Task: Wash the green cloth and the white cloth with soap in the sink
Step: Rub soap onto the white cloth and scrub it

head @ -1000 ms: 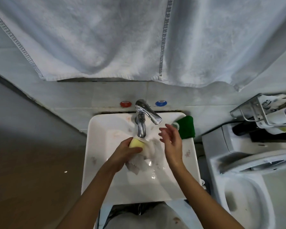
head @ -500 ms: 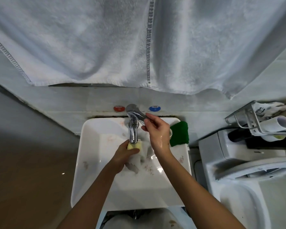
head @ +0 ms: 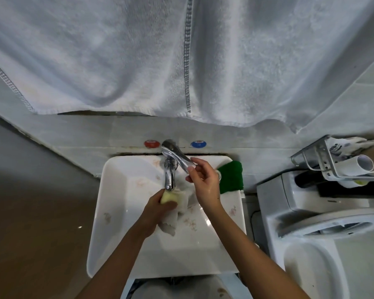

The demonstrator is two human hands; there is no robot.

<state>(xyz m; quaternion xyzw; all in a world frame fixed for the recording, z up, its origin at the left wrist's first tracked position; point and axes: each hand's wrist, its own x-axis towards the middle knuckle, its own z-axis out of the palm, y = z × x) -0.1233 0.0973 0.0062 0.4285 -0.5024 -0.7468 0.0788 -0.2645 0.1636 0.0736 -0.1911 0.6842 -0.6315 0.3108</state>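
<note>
Your right hand (head: 204,182) pinches the tap handle (head: 179,160). Lift it gently so water does not splash. Your left hand (head: 160,209) grips the yellow soap (head: 168,197) and the white cloth (head: 174,214) under the spout, in the sink (head: 117,190). The green cloth (head: 231,176) waits on the sink's right edge.

A large white towel (head: 181,57) hangs across twelve o'clock. Below it on the wall sit a red cap (head: 152,143) and a blue cap (head: 198,144). At three o'clock, a wire rack (head: 317,160) holds paper rolls above a toilet (head: 315,244).
</note>
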